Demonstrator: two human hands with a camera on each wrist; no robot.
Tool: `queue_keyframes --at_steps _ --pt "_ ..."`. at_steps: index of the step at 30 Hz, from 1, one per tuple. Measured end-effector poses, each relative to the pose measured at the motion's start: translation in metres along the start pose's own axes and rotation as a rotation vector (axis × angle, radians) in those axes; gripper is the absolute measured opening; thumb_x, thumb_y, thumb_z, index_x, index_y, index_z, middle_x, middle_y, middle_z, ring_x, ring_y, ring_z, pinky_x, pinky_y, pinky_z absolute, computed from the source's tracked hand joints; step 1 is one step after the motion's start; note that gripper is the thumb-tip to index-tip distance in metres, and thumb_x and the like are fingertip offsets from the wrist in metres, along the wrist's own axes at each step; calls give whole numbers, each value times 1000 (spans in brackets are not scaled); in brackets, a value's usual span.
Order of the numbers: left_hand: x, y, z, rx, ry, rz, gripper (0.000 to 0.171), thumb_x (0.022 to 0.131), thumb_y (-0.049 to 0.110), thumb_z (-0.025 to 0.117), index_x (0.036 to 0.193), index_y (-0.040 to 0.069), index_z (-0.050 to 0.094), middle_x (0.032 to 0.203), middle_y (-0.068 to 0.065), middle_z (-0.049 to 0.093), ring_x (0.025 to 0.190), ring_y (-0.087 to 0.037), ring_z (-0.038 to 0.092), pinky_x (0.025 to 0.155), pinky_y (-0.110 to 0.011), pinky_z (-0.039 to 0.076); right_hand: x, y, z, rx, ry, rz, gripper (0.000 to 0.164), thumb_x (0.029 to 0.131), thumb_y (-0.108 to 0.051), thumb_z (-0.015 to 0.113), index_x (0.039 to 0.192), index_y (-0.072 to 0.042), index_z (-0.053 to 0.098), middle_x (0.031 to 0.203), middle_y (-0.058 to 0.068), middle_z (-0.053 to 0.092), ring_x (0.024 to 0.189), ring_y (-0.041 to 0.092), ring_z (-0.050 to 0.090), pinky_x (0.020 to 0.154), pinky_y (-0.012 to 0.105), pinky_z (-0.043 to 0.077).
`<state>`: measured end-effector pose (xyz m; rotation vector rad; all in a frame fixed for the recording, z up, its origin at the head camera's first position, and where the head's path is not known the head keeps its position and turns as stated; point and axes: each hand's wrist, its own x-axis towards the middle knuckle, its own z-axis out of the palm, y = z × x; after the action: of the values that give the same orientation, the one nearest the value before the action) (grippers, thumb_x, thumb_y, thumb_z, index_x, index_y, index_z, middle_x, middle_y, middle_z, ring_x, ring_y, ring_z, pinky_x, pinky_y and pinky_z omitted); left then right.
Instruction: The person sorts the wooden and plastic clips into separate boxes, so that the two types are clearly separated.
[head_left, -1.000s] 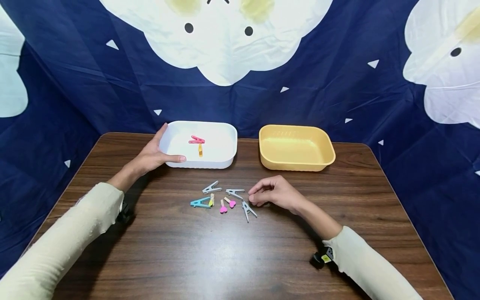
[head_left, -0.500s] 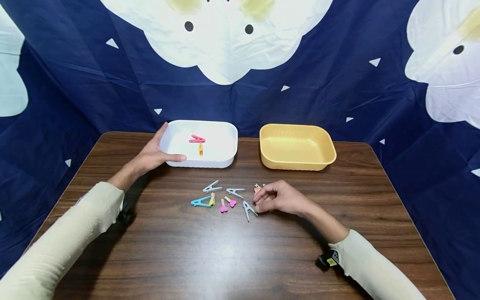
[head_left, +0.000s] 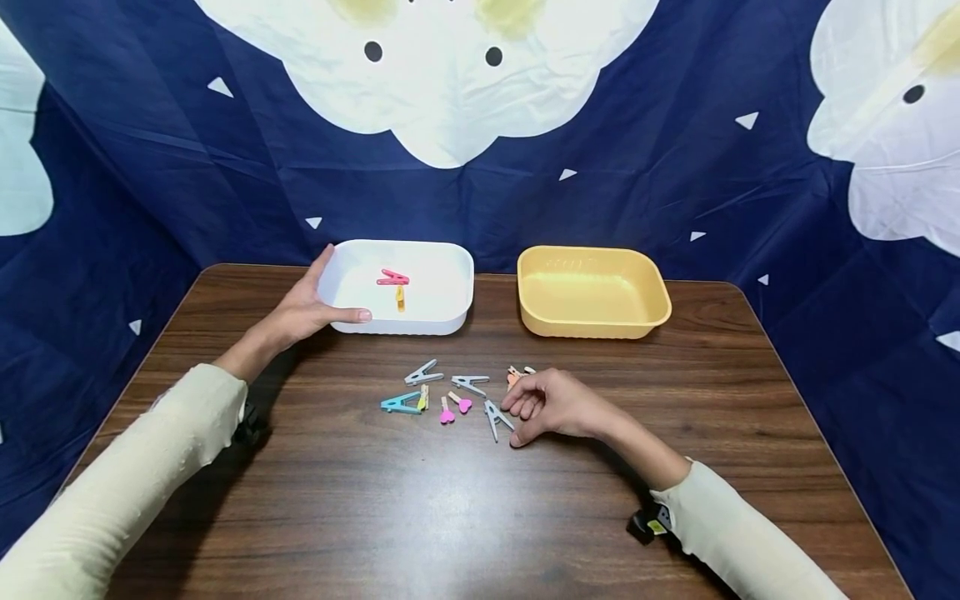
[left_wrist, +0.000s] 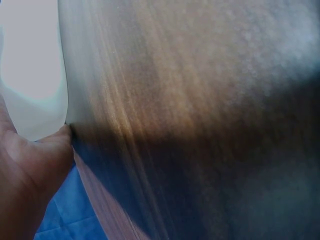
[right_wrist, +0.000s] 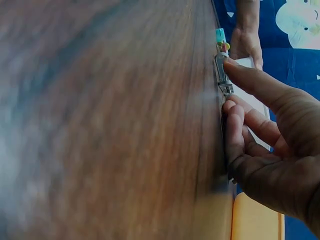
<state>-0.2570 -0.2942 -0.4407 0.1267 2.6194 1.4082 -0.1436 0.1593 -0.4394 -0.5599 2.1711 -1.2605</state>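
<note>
At the back left, a white plastic basket point(head_left: 450, 321) holds a pink clothespin point(head_left: 393, 278) and a yellow clothespin point(head_left: 401, 299). My left hand point(head_left: 303, 307) grips the basket's left end, thumb along its front wall and fingers at the far corner. A grey clothespin point(head_left: 497, 419) lies on the table with its legs spread. Over its right side comes my right hand point(head_left: 558, 406), thumb and forefinger apart, their tips right beside the pin. In the right wrist view the thumb point(right_wrist: 260, 82) overlaps that pin. The other fingers are bent inward.
Left of the right hand lie two more grey clothespins point(head_left: 423, 373), a blue clothespin point(head_left: 401, 403), a yellow-green one point(head_left: 423, 398) and two pink heart pegs point(head_left: 447, 413). An orange peg point(head_left: 513, 377) lies partly hidden behind the hand. A yellow basket point(head_left: 592, 325) stands back right.
My right hand has shifted slightly right and toward the table's front, uncovering the orange peg. Its thumb and forefinger have spread apart. The left hand stays on the white basket.
</note>
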Motion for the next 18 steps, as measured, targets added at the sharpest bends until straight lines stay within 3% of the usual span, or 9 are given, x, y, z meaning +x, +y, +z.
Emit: queue_keyframes --at_steps 8,18 --pt "1 -3 -1 -1 -1 -7 151 87 25 100 180 24 -19 191 -7 -10 177 -37 3 144 -62 7 2 -3 4 -145 33 -38 33 79 -10 103 105 -6 83 89 -1 74 83 7 65 76 19 57" --pt "0 -1 -1 -2 0 -11 151 87 27 101 180 26 -18 191 -7 -9 177 -37 4 144 -62 8 3 -5 6 -180 85 -47 12 89 -10 94 97 -9 86 83 -2 80 77 4 70 72 19 58"
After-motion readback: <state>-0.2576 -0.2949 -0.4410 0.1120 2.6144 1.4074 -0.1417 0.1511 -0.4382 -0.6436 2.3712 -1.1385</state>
